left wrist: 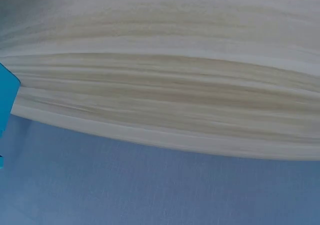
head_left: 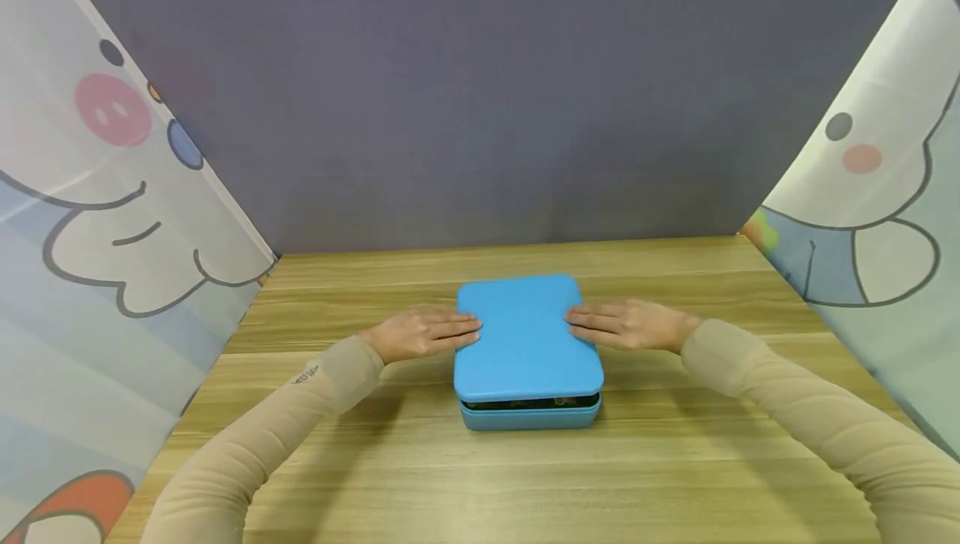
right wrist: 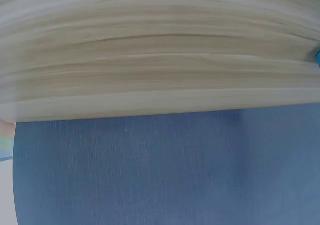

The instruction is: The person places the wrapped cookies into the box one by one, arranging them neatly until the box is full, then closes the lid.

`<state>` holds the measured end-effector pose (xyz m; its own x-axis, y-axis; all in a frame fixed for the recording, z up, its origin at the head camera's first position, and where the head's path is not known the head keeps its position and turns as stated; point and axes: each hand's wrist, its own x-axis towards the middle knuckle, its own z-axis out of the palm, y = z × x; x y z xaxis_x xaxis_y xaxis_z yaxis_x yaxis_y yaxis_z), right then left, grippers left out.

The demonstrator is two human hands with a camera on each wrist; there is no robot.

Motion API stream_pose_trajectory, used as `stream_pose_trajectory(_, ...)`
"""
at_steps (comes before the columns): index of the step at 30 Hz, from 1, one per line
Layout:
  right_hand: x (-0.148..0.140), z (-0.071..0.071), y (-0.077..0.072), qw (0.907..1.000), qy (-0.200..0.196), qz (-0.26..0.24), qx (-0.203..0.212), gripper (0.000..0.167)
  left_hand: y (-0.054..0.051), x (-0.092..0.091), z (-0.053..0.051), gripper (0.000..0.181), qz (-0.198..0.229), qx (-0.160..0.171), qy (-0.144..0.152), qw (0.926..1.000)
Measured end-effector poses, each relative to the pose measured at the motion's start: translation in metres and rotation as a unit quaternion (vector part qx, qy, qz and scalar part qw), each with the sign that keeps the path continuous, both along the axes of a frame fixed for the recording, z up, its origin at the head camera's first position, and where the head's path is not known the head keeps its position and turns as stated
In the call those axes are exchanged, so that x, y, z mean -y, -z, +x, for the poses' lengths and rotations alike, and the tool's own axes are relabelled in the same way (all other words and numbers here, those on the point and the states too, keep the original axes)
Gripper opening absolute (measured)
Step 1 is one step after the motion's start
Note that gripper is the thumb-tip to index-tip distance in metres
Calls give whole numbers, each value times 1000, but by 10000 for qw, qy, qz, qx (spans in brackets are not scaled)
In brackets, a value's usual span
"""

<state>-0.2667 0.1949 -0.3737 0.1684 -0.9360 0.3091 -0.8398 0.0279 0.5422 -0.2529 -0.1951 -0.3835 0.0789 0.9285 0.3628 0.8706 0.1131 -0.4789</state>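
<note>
A blue rectangular box (head_left: 528, 419) sits on the table with its matching blue lid (head_left: 528, 344) over it. Along the front a gap shows between lid and box, and a dark patterned thing is partly visible inside. My left hand (head_left: 426, 332) lies at the lid's left edge, straight fingers resting on its top. From the opposite side, my right hand (head_left: 628, 325) rests its straight fingers on the lid's right edge. Neither thumb can be seen. Only a blue corner (left wrist: 7, 92) enters the left wrist view, and a sliver of blue (right wrist: 318, 58) the right wrist view.
The wood-grain table (head_left: 525, 486) extends around the box. Behind it stands a grey-blue panel (head_left: 495, 94). Cartoon-printed curtains hang at the left (head_left: 82, 219) and right (head_left: 862, 186) sides.
</note>
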Motion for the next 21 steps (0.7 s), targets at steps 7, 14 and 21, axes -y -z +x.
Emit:
stream_pose_trajectory(7,1,2,5,9998,12,85,-169,45,5,0,1,31,-193,75,-9,9998)
stream_pose_trajectory(14,2,2,12,9995,-9,85,-317,45,11,0,0,36,-254,-17,66,9997)
stream_pose_trajectory(21,2,0,18,9986,-76,108,-520,43,14,-1,0,37,-285,-17,51,9996)
